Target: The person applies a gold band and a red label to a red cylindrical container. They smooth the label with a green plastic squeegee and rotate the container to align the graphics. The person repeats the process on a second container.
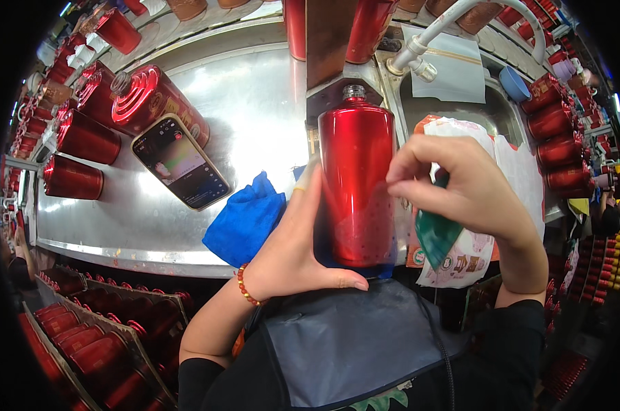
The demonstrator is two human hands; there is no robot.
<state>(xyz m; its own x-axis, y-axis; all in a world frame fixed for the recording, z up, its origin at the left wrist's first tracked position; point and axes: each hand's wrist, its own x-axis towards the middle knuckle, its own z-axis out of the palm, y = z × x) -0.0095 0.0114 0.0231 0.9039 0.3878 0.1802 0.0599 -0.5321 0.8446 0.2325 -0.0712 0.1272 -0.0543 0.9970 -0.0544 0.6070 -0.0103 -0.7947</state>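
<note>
Held upright at the near edge of the steel table (pixel 255 103): a glossy red bottle (pixel 356 185), clear cap at the top, base resting on the left hand (pixel 293 243). Left thumb tucked under the base, palm flat against the bottle's left side, fingers (pixel 308 179) wrapped behind it and mostly hidden; closed around the bottle, as far as can be seen. Beaded bracelet (pixel 245 285) on that wrist.

To the bottle's right, touching its upper right side: the right hand (pixel 471 188), fingers (pixel 409 157) curled and pressed together, pinching a dark green scouring pad (pixel 434 229) that hangs below the knuckles, just beside the bottle's lower right side.

Behind the left hand, a crumpled blue cloth (pixel 245 219) on the table. Farther left, a phone (pixel 181 161) with a lit screen, leaning against one of several red bottles lying on their sides (pixel 83 137). Behind the right hand, a printed plastic bag (pixel 474 257) and a sink (pixel 460 109) with a white tap (pixel 426 41) over it. More red bottles in a crate (pixel 97 335) at lower left.
</note>
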